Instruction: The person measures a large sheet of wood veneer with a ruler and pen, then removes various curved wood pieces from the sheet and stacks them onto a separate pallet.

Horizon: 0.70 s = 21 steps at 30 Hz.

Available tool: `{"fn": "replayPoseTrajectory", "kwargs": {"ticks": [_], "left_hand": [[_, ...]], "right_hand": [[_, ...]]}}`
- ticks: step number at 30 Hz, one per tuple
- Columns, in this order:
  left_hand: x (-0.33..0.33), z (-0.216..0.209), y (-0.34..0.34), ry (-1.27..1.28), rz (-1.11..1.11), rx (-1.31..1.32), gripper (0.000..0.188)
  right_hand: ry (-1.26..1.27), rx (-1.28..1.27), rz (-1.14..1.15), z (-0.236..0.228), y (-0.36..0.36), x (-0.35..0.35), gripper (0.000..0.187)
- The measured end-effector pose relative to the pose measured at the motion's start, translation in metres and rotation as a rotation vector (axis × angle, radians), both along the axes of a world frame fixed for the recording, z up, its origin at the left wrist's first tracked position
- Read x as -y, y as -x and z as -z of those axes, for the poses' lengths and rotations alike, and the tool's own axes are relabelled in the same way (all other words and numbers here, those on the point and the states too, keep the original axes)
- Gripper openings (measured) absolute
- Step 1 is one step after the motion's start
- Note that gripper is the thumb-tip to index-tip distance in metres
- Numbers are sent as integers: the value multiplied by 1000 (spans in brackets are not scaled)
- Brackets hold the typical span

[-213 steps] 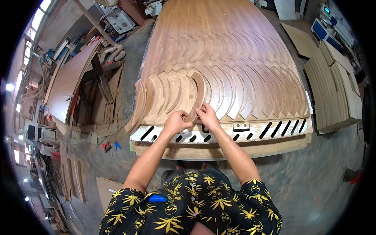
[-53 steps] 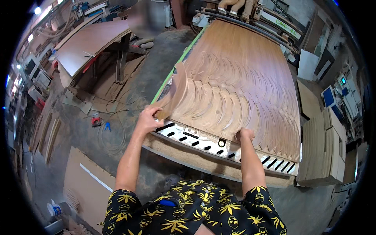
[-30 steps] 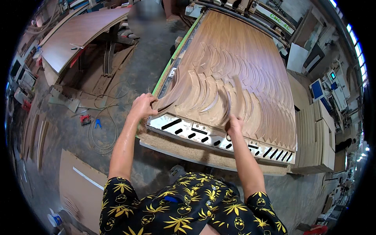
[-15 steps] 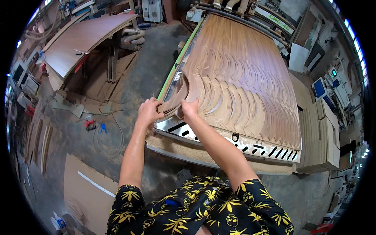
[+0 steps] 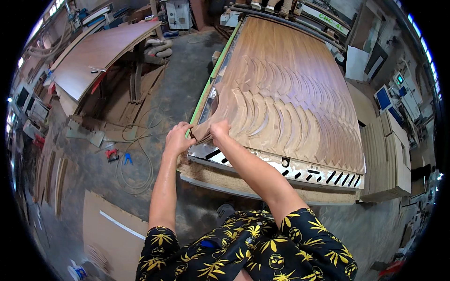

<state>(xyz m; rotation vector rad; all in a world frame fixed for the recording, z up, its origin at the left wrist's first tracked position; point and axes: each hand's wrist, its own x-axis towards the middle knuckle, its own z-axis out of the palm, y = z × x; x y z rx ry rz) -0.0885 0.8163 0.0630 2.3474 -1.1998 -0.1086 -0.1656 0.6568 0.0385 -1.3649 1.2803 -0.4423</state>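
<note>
At the near left corner of the wood-faced board [image 5: 276, 40], both my hands grip a curved wooden piece [image 5: 202, 131]; I cannot tell whether it is one strip or a small stack. My left hand [image 5: 178, 139] pinches its outer end, just beyond the board's left edge. Closed on the same piece, a little farther in, is my right hand [image 5: 219, 130]. Curved cut strips [image 5: 267, 119] lie in overlapping rows across the board's near half, dusted with sawdust. My right forearm crosses over the slotted metal front edge [image 5: 300, 174].
Sawdust fills a ledge [image 5: 234, 183] before me. Stacked panels [image 5: 382, 164] stand right; another board-topped table [image 5: 105, 47] is far left. On the floor lie a red tool [image 5: 112, 155], a blue tool [image 5: 128, 159], a looped hose [image 5: 123, 180] and a brown sheet [image 5: 110, 229].
The curved piece in my hands has come down lower and flatter over the corner. My right hand has shifted left, closer to my left hand. The view has turned slightly.
</note>
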Motion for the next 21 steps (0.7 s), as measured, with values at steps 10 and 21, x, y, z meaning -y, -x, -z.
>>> {"fn": "replayPoseTrajectory", "kwargs": {"ticks": [10, 21], "left_hand": [[7, -2, 2, -97, 12, 2, 63], [14, -7, 8, -1, 11, -17, 56]], "right_hand": [[30, 239, 118, 18, 5, 1, 59], [128, 209, -32, 32, 5, 12, 57]]}}
